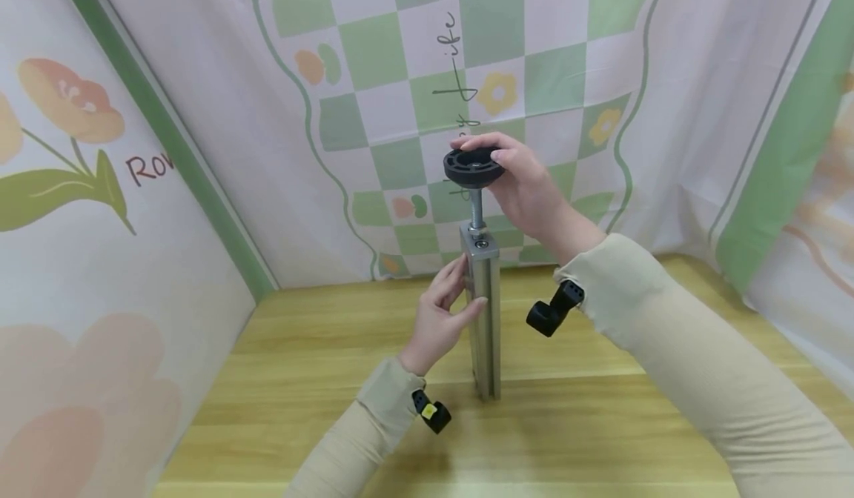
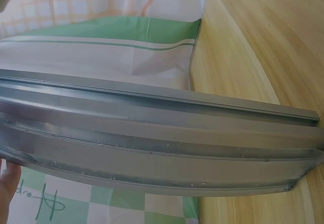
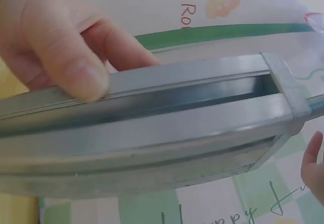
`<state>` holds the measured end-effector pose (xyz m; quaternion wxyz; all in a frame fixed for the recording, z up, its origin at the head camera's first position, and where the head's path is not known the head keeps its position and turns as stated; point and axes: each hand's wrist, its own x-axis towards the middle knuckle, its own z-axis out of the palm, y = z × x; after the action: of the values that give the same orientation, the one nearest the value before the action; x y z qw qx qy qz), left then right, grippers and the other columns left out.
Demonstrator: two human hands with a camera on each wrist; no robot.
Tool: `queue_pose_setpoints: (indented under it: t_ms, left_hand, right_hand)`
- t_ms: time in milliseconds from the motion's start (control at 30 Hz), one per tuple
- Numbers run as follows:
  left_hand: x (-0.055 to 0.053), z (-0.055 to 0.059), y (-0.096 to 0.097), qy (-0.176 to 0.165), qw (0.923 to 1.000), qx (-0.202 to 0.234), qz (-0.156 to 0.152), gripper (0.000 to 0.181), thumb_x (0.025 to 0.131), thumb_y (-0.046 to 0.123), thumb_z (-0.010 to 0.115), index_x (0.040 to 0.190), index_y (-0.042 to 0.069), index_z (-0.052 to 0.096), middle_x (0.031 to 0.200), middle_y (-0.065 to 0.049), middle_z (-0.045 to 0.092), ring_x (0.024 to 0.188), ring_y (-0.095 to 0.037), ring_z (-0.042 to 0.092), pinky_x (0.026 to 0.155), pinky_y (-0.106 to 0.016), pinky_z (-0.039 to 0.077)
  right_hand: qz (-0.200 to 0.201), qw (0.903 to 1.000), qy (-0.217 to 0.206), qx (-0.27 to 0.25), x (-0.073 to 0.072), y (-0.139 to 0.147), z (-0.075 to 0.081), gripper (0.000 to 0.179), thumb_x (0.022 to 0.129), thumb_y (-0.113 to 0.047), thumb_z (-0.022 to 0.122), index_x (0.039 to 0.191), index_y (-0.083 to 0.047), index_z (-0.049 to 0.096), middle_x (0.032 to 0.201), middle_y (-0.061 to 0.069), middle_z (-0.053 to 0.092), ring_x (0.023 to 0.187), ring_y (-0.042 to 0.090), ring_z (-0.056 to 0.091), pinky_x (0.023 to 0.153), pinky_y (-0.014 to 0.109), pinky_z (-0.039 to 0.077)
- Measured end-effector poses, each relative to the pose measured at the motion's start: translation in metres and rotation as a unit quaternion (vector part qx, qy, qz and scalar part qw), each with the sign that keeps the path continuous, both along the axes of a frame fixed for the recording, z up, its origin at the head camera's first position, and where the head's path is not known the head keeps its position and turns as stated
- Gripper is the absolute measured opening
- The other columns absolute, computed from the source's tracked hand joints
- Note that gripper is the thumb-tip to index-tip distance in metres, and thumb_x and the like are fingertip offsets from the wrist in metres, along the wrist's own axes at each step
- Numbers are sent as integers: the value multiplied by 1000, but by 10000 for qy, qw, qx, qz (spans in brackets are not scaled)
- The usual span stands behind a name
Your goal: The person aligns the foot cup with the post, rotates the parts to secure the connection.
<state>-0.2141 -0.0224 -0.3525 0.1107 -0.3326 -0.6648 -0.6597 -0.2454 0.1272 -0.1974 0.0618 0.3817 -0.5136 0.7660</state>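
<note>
A grooved aluminium profile (image 1: 484,320) stands upright on the wooden table, with a metal end plate (image 1: 479,243) on top. Out of that plate rises a threaded rod (image 1: 477,207) carrying a round black levelling foot (image 1: 467,172). My right hand (image 1: 530,190) grips the foot by its rim, thumb on top. Lower down, my left hand (image 1: 437,320) holds the profile near its upper end, thumb on the near side and fingers behind. The right wrist view shows the left thumb (image 3: 86,79) lying along the profile's edge. Long slots run down the profile (image 2: 152,143) in the left wrist view.
The wooden table (image 1: 320,350) reaches back to a curtain (image 1: 373,113) with green checks and flowers. Another printed curtain (image 1: 80,261) hangs along the left, and more fabric (image 1: 767,150) hangs at the right. A small black camera (image 1: 557,309) sits on the right wrist.
</note>
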Motion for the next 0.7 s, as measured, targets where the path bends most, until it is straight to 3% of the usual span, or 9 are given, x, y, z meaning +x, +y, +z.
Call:
queue_pose_setpoints:
  t_ms: [167, 333, 533, 700]
  left_hand:
    - [1, 0, 1, -57, 10000, -18, 16, 60, 86, -7, 63, 139, -10, 35, 147, -25, 33, 134, -35, 39, 110, -33, 38]
    - [1, -1, 1, -131, 9999, -31, 11, 61, 86, -5, 64, 139, -9, 35, 148, -24, 32, 135, -34, 37, 111, -31, 37]
    - [0, -2, 1, -15, 10000, 14, 28, 59, 86, -6, 63, 138, -11, 35, 147, -25, 33, 134, -35, 38, 110, -31, 38]
    - [0, -3, 2, 69, 10000, 57, 8, 59, 86, -8, 63, 138, -11, 35, 147, -26, 33, 133, -37, 39, 110, -32, 39]
  right_hand:
    - [-646, 9970, 225, 365, 8, 1, 1, 28, 94, -8, 41, 94, -19, 67, 116, -3, 61, 136, 35, 32, 111, 29, 37]
    - [-1175, 9907, 366, 583, 11, 1, 0, 30, 95, -6, 40, 94, -22, 66, 118, -4, 61, 135, 29, 35, 114, 35, 32]
    - [-1731, 9807, 433, 801, 13, 1, -1, 26, 94, -7, 45, 93, -24, 65, 118, -6, 61, 126, 21, 46, 109, 34, 38]
    - [-1696, 9830, 221, 675, 16, 0, 1, 20, 93, -5, 48, 98, -20, 61, 117, -3, 59, 109, 15, 55, 96, 23, 48]
